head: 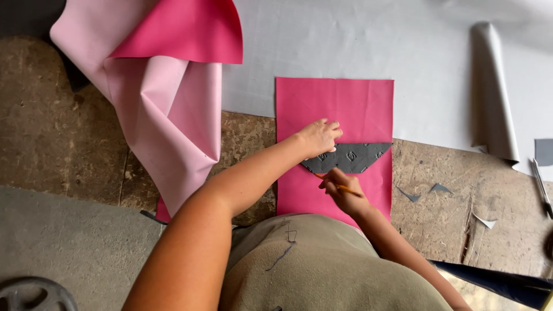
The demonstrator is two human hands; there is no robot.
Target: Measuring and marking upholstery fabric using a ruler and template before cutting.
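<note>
Head view: left hand flat, open, pressing grey template on pink sheet, frame centre. Right hand grips pencil at template lower edge; tracing looks underway, no traced line discernible, sheet uncut.

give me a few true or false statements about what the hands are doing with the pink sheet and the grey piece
1. The left hand presses down on the grey patterned piece. True.
2. The right hand holds scissors. False: it holds a pencil at the lower edge of the grey piece.
3. The grey patterned piece lies on the flat pink sheet. True.
4. The flat pink sheet is rolled up. False: it lies spread flat; the rolled one is the grey roll to the right.
5. The bigger pink material at the left lies loosely folded, its paler underside showing. True.
</note>
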